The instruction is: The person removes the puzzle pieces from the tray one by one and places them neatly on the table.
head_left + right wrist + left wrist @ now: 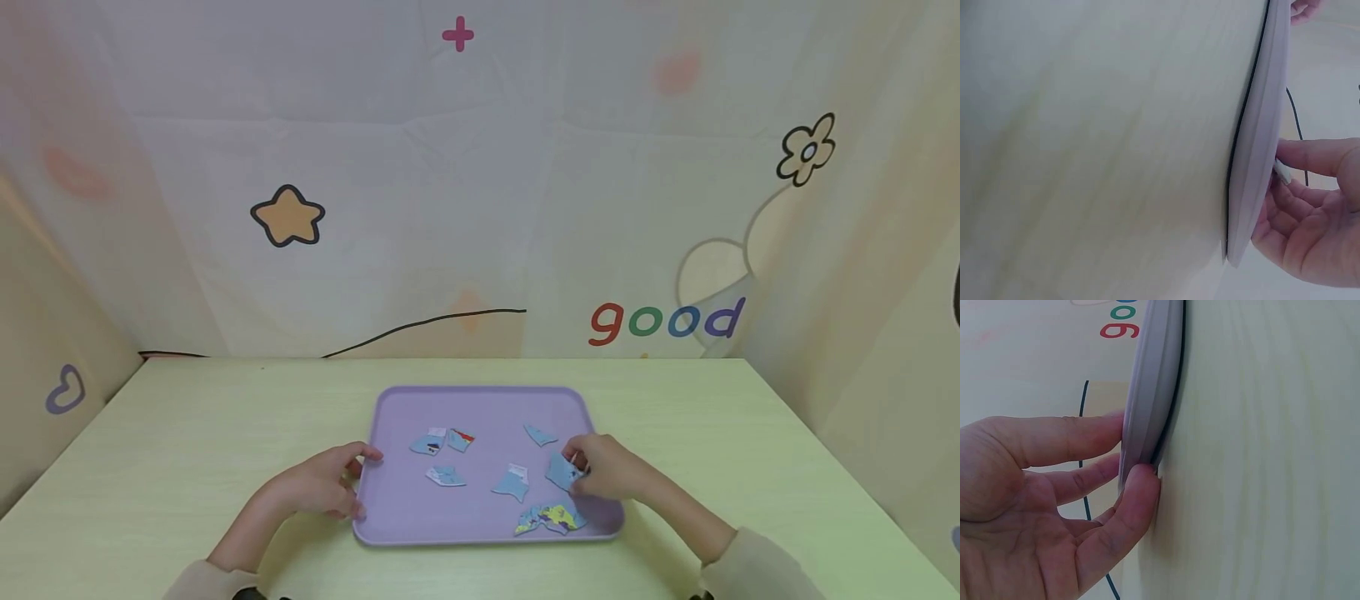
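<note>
My left hand (322,481) grips the left rim of a purple tray (420,518), thumb and fingers at its edge; the left wrist view shows fingertips on both sides of the rim. At the tray's right side my right hand (611,469) pinches a light blue puzzle piece (560,472). Side-on in the right wrist view, that puzzle piece shows as a thin pale edge (1282,171) between thumb and fingers. Close to this hand lie a small blue piece (540,435), a blue and white piece (512,483) and a yellow-patterned section (555,518).
On the tray's left half lie a blue piece with a dark mark (429,442), a piece with a red strip (461,440) and a blue and white piece (446,476). The tray stands on a pale wooden table (225,417), with a printed curtain (390,183) behind.
</note>
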`<move>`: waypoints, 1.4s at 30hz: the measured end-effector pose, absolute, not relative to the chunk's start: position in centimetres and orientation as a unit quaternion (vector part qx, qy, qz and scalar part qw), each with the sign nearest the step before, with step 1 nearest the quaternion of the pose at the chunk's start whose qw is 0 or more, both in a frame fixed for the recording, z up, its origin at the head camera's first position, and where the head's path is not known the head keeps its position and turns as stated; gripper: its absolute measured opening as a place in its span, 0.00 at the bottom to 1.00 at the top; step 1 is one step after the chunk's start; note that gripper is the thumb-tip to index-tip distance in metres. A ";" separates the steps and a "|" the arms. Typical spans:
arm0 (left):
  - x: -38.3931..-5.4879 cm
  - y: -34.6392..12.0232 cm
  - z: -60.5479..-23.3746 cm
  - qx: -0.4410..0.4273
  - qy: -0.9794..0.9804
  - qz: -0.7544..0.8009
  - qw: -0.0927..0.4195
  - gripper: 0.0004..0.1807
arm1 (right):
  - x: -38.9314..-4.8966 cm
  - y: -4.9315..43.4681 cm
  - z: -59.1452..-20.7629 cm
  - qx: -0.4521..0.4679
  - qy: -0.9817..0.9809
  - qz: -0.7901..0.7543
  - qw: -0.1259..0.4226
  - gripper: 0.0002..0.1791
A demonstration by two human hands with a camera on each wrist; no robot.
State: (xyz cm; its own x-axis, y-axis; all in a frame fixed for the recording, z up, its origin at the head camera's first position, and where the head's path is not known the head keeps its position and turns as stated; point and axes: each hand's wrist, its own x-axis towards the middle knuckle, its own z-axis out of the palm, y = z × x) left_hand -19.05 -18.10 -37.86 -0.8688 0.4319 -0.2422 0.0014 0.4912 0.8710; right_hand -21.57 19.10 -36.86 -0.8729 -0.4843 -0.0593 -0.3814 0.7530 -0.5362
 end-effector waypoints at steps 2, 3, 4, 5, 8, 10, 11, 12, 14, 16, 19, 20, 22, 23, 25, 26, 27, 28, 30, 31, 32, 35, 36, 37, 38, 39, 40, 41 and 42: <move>-19.1 -18.1 -37.9 0.131 0.835 0.487 0.221 0.34 | -21.7 19.3 -36.7 -0.220 0.925 -0.290 0.111 0.17; -19.1 -18.1 -37.8 0.132 0.835 0.486 0.221 0.35 | -21.7 19.4 -36.6 -0.213 0.920 -0.306 0.117 0.17; -19.1 -18.1 -37.8 0.133 0.835 0.486 0.222 0.35 | -21.8 19.6 -36.6 -0.209 0.916 -0.322 0.122 0.18; -19.0 -18.1 -37.8 0.133 0.835 0.486 0.222 0.35 | -21.9 19.7 -36.5 -0.203 0.909 -0.340 0.129 0.19; -19.0 -18.1 -37.7 0.133 0.837 0.483 0.220 0.34 | -22.1 20.1 -36.4 -0.187 0.892 -0.386 0.142 0.20; -19.0 -18.1 -37.7 0.131 0.837 0.484 0.219 0.34 | -22.3 20.4 -36.4 -0.181 0.882 -0.409 0.148 0.19; -19.0 -18.1 -37.7 0.131 0.838 0.483 0.219 0.34 | -22.4 20.5 -36.4 -0.178 0.877 -0.420 0.150 0.19; -19.0 -18.1 -37.7 0.131 0.838 0.483 0.218 0.34 | -22.5 20.7 -36.3 -0.177 0.873 -0.428 0.151 0.18; -19.0 -18.1 -37.8 0.132 0.838 0.484 0.217 0.34 | -22.7 21.0 -36.3 -0.176 0.866 -0.442 0.155 0.16; -19.1 -18.2 -37.9 0.132 0.837 0.485 0.218 0.34 | -22.8 21.2 -36.3 -0.175 0.860 -0.453 0.158 0.15; -19.1 -18.2 -37.9 0.132 0.835 0.487 0.221 0.34 | -22.9 21.5 -36.3 -0.169 0.854 -0.463 0.165 0.13; -19.1 -18.2 -38.0 0.132 0.835 0.487 0.222 0.34 | -22.9 21.5 -36.4 -0.168 0.853 -0.466 0.167 0.13; -19.1 -18.3 -38.0 0.131 0.835 0.486 0.223 0.34 | -22.9 21.7 -36.4 -0.165 0.851 -0.470 0.168 0.12; -19.0 -18.3 -38.0 0.130 0.836 0.485 0.222 0.34 | -23.0 21.8 -36.4 -0.163 0.851 -0.471 0.168 0.12; -19.0 -18.2 -38.0 0.129 0.837 0.484 0.222 0.34 | -23.1 21.9 -36.4 -0.160 0.852 -0.471 0.165 0.10; -19.0 -18.2 -38.0 0.129 0.838 0.483 0.221 0.34 | -23.1 22.0 -36.4 -0.157 0.853 -0.471 0.164 0.10; -19.0 -18.2 -38.0 0.129 0.839 0.481 0.220 0.34 | -23.1 22.1 -36.4 -0.155 0.854 -0.469 0.163 0.09; -19.0 -18.2 -38.0 0.129 0.839 0.481 0.219 0.34 | -23.2 22.1 -36.4 -0.152 0.855 -0.468 0.162 0.09; -19.0 -18.2 -38.0 0.129 0.840 0.480 0.219 0.34 | -23.3 22.3 -36.3 -0.150 0.857 -0.467 0.160 0.09; -19.0 -18.2 -38.0 0.129 0.840 0.480 0.219 0.34 | -23.3 22.4 -36.3 -0.148 0.858 -0.466 0.159 0.09; -19.0 -18.2 -38.0 0.129 0.840 0.480 0.219 0.34 | -23.4 22.5 -36.2 -0.147 0.858 -0.466 0.159 0.10; -19.0 -18.2 -38.0 0.130 0.839 0.480 0.219 0.34 | -23.6 22.9 -36.1 -0.143 0.857 -0.469 0.160 0.12; -19.0 -18.2 -38.0 0.130 0.839 0.481 0.220 0.34 | -23.7 23.1 -36.1 -0.141 0.856 -0.471 0.159 0.13; -19.1 -18.2 -38.0 0.131 0.839 0.481 0.220 0.35 | -23.8 23.3 -36.1 -0.139 0.856 -0.472 0.158 0.13; -19.1 -18.2 -38.0 0.132 0.838 0.481 0.221 0.35 | -23.9 23.5 -36.1 -0.133 0.858 -0.471 0.156 0.14; -19.1 -18.2 -38.0 0.132 0.838 0.481 0.222 0.35 | -24.1 23.7 -36.1 -0.130 0.858 -0.472 0.154 0.15; -19.1 -18.2 -38.0 0.133 0.838 0.481 0.222 0.35 | -24.3 23.9 -36.1 -0.127 0.859 -0.474 0.150 0.16; -19.1 -18.2 -38.0 0.134 0.838 0.481 0.222 0.35 | -24.4 24.1 -36.2 -0.123 0.859 -0.476 0.145 0.16; -19.1 -18.2 -37.9 0.134 0.838 0.480 0.222 0.35 | -24.6 24.3 -36.2 -0.119 0.858 -0.479 0.141 0.17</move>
State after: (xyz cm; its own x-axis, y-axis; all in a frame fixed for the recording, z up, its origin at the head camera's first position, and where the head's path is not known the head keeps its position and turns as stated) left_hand -19.13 -18.18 -37.94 -0.8658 0.4371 -0.2438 0.0106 0.5030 0.8642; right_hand -24.60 24.29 -36.17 -0.9317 -0.3397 -0.1289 -0.0690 0.5135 -0.8553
